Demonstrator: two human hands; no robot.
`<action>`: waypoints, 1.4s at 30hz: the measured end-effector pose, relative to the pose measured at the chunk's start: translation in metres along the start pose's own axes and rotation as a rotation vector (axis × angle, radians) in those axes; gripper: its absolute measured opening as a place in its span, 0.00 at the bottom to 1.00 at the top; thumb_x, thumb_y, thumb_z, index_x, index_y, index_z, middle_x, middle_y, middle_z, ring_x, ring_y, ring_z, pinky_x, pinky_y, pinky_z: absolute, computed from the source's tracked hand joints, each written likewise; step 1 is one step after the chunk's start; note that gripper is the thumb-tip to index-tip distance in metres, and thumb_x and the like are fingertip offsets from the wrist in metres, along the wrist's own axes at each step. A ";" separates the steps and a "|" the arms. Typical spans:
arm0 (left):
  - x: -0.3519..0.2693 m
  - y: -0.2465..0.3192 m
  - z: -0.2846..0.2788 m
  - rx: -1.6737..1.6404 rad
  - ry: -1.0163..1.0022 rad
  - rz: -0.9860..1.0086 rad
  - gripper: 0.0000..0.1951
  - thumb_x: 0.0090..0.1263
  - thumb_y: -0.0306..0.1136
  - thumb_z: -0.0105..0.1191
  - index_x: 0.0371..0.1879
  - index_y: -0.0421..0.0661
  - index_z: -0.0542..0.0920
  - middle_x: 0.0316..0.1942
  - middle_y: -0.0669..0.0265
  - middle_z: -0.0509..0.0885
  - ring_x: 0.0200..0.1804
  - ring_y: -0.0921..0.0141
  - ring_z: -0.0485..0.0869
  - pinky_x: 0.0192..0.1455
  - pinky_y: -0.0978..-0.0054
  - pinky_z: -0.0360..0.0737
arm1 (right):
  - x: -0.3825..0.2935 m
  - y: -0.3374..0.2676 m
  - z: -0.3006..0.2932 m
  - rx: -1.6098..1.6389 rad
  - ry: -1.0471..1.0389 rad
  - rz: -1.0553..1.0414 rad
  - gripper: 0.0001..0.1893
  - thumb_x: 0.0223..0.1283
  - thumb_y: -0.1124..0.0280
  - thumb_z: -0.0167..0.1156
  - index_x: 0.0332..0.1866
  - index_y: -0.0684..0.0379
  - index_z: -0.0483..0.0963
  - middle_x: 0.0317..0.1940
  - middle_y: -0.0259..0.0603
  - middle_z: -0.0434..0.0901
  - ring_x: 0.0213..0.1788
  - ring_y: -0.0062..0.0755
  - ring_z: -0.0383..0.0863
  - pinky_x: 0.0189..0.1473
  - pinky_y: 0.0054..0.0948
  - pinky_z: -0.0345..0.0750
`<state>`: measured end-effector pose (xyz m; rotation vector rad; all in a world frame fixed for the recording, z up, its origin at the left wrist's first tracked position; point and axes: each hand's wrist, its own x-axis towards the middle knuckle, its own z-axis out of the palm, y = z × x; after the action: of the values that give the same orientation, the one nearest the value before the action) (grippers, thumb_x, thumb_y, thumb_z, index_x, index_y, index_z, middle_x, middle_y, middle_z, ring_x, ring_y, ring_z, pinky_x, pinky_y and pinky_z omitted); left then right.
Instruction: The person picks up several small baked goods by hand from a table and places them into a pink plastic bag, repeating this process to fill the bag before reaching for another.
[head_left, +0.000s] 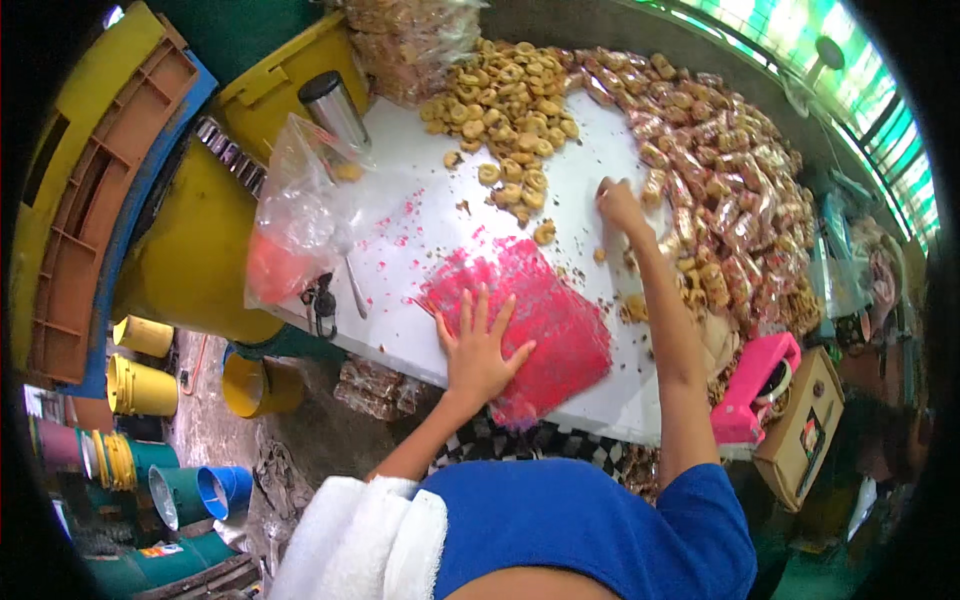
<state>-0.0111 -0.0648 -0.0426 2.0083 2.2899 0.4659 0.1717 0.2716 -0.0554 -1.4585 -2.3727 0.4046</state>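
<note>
My left hand lies flat with fingers spread on a stack of thin pink printed plastic sheets or bags at the near edge of the white table. My right hand is at the right of the table, its fingers curled; whether they hold anything does not show. Between the hands and the far wall lies a heap of loose round filled pastries, a single one beside the pink stack. Right of my right hand rises a big pile of pastries packed in clear wrappers.
A pink tape dispenser and a cardboard box stand at the right corner. On the left are a clear plastic bag, a steel tumbler, a spoon and a dark clip-like object. Yellow buckets stand on the floor.
</note>
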 end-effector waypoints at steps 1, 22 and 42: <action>-0.005 -0.004 -0.001 -0.009 0.004 -0.010 0.38 0.62 0.64 0.50 0.72 0.63 0.62 0.76 0.58 0.50 0.77 0.55 0.46 0.70 0.33 0.36 | -0.002 -0.022 0.004 0.075 -0.092 -0.159 0.11 0.48 0.70 0.60 0.38 0.60 0.77 0.37 0.60 0.78 0.44 0.60 0.77 0.50 0.45 0.77; 0.002 -0.004 -0.003 -0.060 -0.007 -0.018 0.37 0.62 0.62 0.53 0.70 0.63 0.64 0.76 0.59 0.51 0.77 0.56 0.46 0.70 0.34 0.35 | -0.023 -0.069 -0.045 0.387 -0.521 -0.035 0.09 0.52 0.73 0.64 0.38 0.58 0.75 0.24 0.39 0.81 0.23 0.23 0.79 0.23 0.24 0.73; -0.002 -0.008 0.000 -0.102 0.041 -0.016 0.36 0.64 0.61 0.51 0.70 0.60 0.65 0.74 0.56 0.54 0.76 0.55 0.49 0.69 0.32 0.36 | -0.065 -0.153 -0.002 0.232 -0.280 -0.271 0.22 0.47 0.74 0.65 0.51 0.54 0.72 0.47 0.53 0.69 0.47 0.53 0.74 0.51 0.41 0.75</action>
<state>-0.0190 -0.0673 -0.0446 1.9491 2.2537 0.6150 0.0768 0.1468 -0.0007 -1.0173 -2.5858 0.8256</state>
